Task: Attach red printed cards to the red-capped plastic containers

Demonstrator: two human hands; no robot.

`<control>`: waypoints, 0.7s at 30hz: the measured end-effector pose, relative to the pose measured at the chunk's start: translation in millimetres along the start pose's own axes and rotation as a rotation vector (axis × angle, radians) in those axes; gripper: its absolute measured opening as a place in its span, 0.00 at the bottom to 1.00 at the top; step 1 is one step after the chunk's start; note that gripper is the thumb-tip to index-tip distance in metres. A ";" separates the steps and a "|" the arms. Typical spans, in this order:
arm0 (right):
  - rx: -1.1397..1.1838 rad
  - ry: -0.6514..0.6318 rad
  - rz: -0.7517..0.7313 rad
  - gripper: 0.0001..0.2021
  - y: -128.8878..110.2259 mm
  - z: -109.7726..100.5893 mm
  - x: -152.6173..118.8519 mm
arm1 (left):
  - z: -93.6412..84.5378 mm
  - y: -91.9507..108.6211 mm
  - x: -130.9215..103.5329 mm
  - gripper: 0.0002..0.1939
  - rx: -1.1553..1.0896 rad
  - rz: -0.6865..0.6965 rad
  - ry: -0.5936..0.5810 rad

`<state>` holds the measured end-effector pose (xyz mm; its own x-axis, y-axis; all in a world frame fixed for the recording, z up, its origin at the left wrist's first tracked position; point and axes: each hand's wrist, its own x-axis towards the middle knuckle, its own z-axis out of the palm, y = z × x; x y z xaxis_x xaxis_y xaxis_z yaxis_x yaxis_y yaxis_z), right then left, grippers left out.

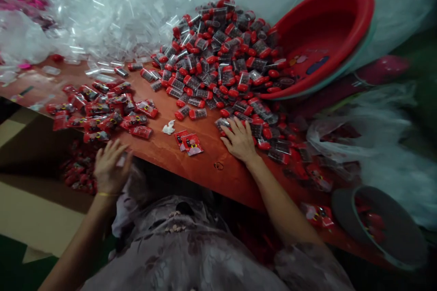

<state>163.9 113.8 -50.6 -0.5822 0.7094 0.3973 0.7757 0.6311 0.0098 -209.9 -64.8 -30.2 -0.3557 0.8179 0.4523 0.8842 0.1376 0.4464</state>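
Note:
My right hand (240, 140) lies palm down at the near edge of a big heap of small clear containers with red caps (211, 72), fingers spread and touching the nearest ones. Left of it, two flat red printed packets (190, 142) rest on the orange tabletop (205, 168), near a crumpled white scrap (168, 127). My left hand (113, 166) hovers at the table's front edge, slightly blurred, fingers apart with no held thing visible. Just beyond it is a pile of filled red packets (99, 109).
A red basin (355, 22) leans tilted behind the heap. Clear plastic pieces (109, 9) are piled at the back left. Below the edge at left stands an open cardboard box (41, 200) with red packets inside. A grey bowl (392, 232) sits at right near plastic bags (382, 168).

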 end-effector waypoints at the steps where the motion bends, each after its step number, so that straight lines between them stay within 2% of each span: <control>1: -0.002 0.035 0.013 0.18 -0.9 1.4 -3.3 | 12.0 19.4 11.4 0.14 0.031 0.064 0.002; 3: -0.008 0.105 0.059 0.19 -3.1 4.6 -8.5 | 34.1 49.0 33.2 0.13 0.050 0.132 -0.042; 5: -0.020 0.159 0.110 0.19 -4.7 6.7 -11.4 | 52.5 66.0 51.9 0.13 0.044 0.160 -0.090; 8: -0.027 0.183 0.145 0.19 -5.1 6.9 -11.8 | 71.4 73.2 71.9 0.13 0.056 0.184 -0.147; 11: -0.029 0.172 0.161 0.19 -4.6 5.5 -10.1 | 78.3 72.2 82.8 0.13 0.115 0.185 -0.254; 13: -0.041 0.175 0.170 0.19 -4.2 5.0 -9.1 | 76.7 75.9 84.7 0.13 0.149 0.168 -0.327; 16: -0.044 0.178 0.181 0.18 -3.6 4.8 -8.7 | 71.0 94.0 77.5 0.15 0.137 0.161 -0.308; 18: -0.035 0.176 0.187 0.18 -3.4 4.4 -9.0 | 70.3 110.4 66.9 0.16 0.086 0.237 -0.293; 21: -0.023 0.181 0.193 0.18 -3.7 3.6 -9.7 | 78.1 127.9 50.0 0.19 0.045 0.348 -0.414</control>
<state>165.7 105.6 -57.8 -0.3719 0.7468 0.5513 0.8746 0.4810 -0.0616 -91.0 37.3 -10.8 0.1019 0.9698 0.2218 0.9437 -0.1648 0.2868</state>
